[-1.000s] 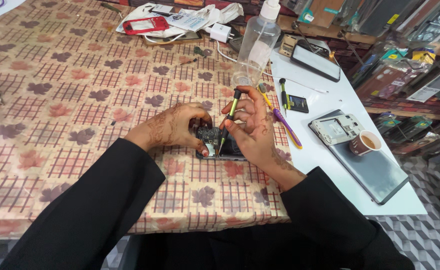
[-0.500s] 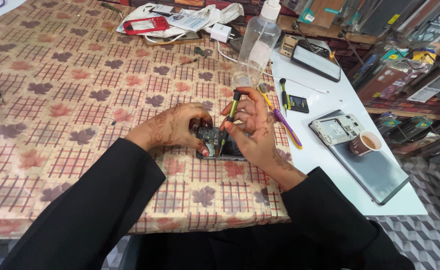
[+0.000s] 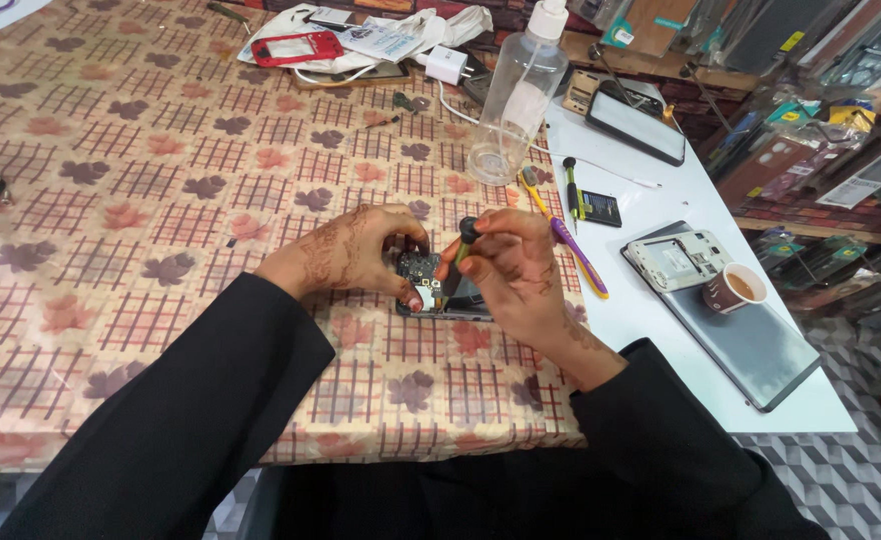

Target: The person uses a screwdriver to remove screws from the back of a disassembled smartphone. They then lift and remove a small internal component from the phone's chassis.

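Gripping one screwdriver (image 3: 461, 250), right hand (image 3: 511, 270) works one opened phone (image 3: 441, 295); left hand (image 3: 356, 250) apparently pinches its edge.

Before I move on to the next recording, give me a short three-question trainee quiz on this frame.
1. True or false: the right hand holds a screwdriver over the opened phone.
2. Which stands nearest the clear bottle? A) paper cup B) red phone frame C) yellow-handled tool
3. Fill in: the paper cup stands on a grey ____.

Key
1. True; the left hand steadies the phone on the checked tablecloth.
2. C, the yellow-handled tool lies just beside its base.
3. Tablet, on the white table.
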